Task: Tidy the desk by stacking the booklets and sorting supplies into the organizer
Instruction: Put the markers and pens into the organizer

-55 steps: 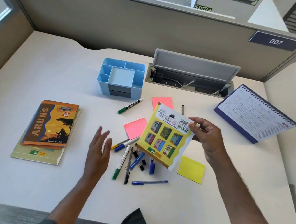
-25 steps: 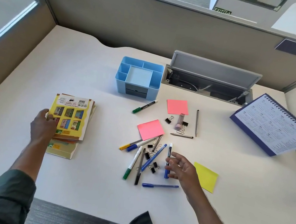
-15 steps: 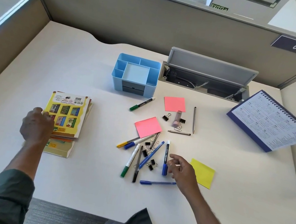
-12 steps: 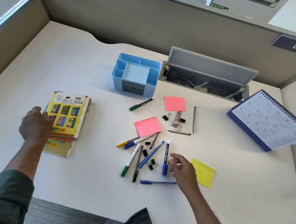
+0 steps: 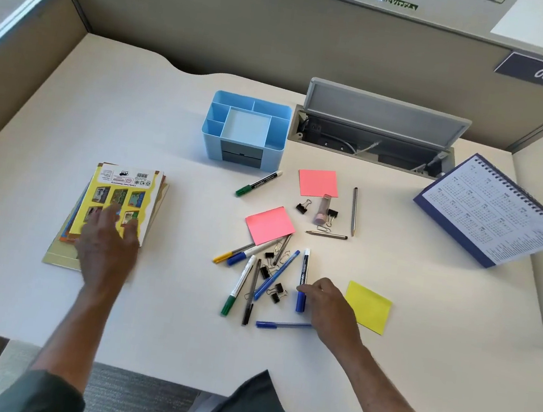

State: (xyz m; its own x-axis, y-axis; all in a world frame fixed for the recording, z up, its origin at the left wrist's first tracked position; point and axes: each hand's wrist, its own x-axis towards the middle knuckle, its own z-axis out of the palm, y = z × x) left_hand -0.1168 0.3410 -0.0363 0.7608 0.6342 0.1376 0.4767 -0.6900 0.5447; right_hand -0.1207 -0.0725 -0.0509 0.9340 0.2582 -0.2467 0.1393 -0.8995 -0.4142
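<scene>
Several booklets lie stacked at the left of the desk, topped by a yellow booklet (image 5: pixel 124 186) with its back cover up. My left hand (image 5: pixel 106 246) rests flat on its near end with the fingers spread. The empty light-blue organizer (image 5: pixel 272 158) stands at the back centre. In the middle of the desk lies a loose pile of pens, markers and binder clips (image 5: pixel 254 272). My right hand (image 5: pixel 329 307) is at the pile's right side, fingers curled onto a blue marker (image 5: pixel 304 269) that lies on the desk.
Two pink sticky pads (image 5: pixel 318 182) (image 5: pixel 269 224) and a yellow pad (image 5: pixel 367 306) lie around the pile. A green marker (image 5: pixel 259 182), pencils (image 5: pixel 354 209) and clips (image 5: pixel 301 207) sit behind it. An open cable tray (image 5: pixel 375 143) and a desk calendar (image 5: pixel 496 214) are at the back right.
The yellow booklet passed from my right hand onto the stack at the left. My left hand slid onto its near end. My right hand reached the blue marker and closed on it.
</scene>
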